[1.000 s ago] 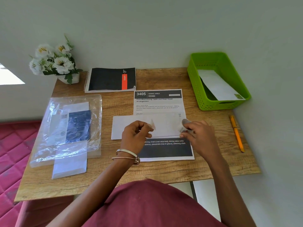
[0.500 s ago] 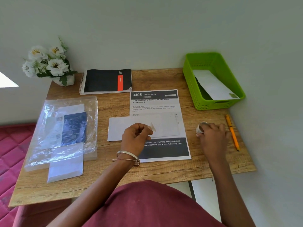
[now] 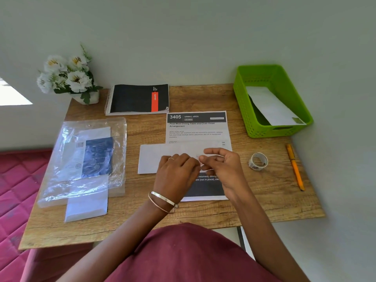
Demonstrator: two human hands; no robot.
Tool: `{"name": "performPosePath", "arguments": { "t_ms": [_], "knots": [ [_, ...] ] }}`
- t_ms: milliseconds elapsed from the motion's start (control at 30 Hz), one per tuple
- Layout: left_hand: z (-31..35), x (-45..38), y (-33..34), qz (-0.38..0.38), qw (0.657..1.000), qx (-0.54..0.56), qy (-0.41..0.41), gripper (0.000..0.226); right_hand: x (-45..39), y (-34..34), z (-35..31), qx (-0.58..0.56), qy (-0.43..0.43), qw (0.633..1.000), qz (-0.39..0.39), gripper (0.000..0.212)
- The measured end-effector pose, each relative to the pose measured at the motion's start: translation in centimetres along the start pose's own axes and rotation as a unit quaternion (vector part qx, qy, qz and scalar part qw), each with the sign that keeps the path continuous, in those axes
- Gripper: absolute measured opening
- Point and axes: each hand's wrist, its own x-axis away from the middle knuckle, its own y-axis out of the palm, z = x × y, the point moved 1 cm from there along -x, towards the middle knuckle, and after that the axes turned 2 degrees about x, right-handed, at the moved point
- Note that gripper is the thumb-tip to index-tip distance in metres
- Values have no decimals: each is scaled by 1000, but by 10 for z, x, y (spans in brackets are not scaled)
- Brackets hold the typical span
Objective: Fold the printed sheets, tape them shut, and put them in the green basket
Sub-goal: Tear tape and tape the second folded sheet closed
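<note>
Head view: both hands meet over the folded sheet (image 3: 151,158), which lies across the middle of an unfolded printed sheet (image 3: 197,127) on the wooden table (image 3: 264,196).

Left hand (image 3: 177,171): fingers curled, fingertips pinching a small clear strip of tape (image 3: 200,162) above the folded sheet. The strip is thin and partly hidden, so its edges are hard to make out. Bangles (image 3: 162,201) on that wrist.

Right hand (image 3: 223,165): thumb and forefinger close on the other end of the same strip; the other fingers are loosely bent. It meets the left hand fingertip to fingertip.

Tape roll (image 3: 258,161) stands on the table, well clear of both hands, between the printed sheet and the orange pen (image 3: 295,166).

Green basket (image 3: 244,106) sits at the far right corner, with one folded, taped sheet (image 3: 270,106) leaning inside it.

Versus half a second ago: the right hand was out by the tape roll, gripping it near the pen. It has let go of the roll and come back to the centre. The left hand already had the strip pinched then, and nothing else on the table shifted.

Rest: black spiral notebook (image 3: 138,98) at the back, white flowers in a pot (image 3: 67,76) at the far left corner, and a clear plastic bag (image 3: 85,157) with white and blue papers inside on the left.
</note>
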Motion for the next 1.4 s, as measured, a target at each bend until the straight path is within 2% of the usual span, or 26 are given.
{"name": "performPosePath", "arguments": {
  "t_ms": [267, 433, 600, 833, 1000, 1233, 1400],
  "knots": [
    [-3, 3, 5, -43, 994, 83, -55, 24, -15, -19, 10, 6, 2, 999, 49, 32],
    [-10, -6, 17, -71, 987, 116, -90, 15, -43, -35, 15, 116, -32, 991, 65, 36],
    [-13, -32, 30, -96, 977, 139, -131, 16, -74, -48, 9, 238, -78, 965, 75, 41],
    [-10, -61, 61, -119, 959, 177, -185, 23, -100, -49, 4, 343, -104, 933, 33, 52],
    [-8, -69, 76, -102, 945, 202, -238, 19, -107, -47, 3, 376, -101, 921, 31, 56],
    [-5, -67, 88, -63, 932, 217, -284, 14, -111, -39, -1, 468, -110, 876, 32, 63],
    [-1, -63, 94, -28, 925, 216, -311, 30, -112, -34, -1, 497, -102, 858, 76, 62]
  ]
}}
